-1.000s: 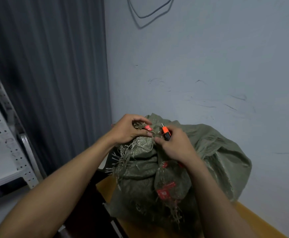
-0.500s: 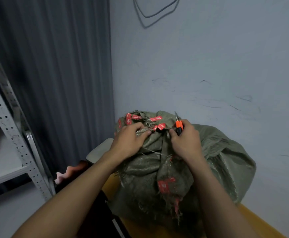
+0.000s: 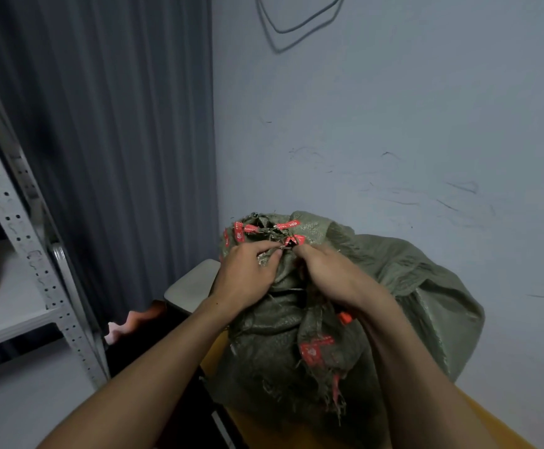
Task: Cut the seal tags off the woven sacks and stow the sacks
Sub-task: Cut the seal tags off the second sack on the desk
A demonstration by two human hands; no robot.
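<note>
Versus half a second ago: right hand [image 3: 329, 277] shifted in toward left hand [image 3: 248, 275], with fingertips now nearly meeting at the top of the bundle. Orange-and-black cutter that stuck up from the right fist then, gone from sight there now. Only a small orange bit [image 3: 344, 318] peeking out under the right wrist, cannot tell what. Left hand roughly where it was. Olive-green woven plastic sack [image 3: 426, 303] unmoved, on the yellow bench [image 3: 497, 426], back against the pale blue-grey wall [image 3: 393, 124]. Left fingers [image 3: 272, 252] curled, pinching frayed strands at the bunched neck of the sack. Right fingers [image 3: 303, 251] curled too, gripping the same neck just below one tag. Cluster of red plastic seal tags [image 3: 266, 229] with white print fanned around the gathered top, just above both hands, uncut. Sack itself bulging, heavily creased, dull and worn. Red printed patch [image 3: 316, 348] low on the front fold. Loose frayed threads [image 3: 332, 393] dangling beneath it. Off to the left: dark grey pleated curtain [image 3: 118, 140], white perforated metal shelf rack [image 3: 37, 254], grey rounded seat [image 3: 189, 283] just beside the sack, pink object [image 3: 128, 325] low in shadow. Looped grey cable [image 3: 296, 25] high on the wall.
</note>
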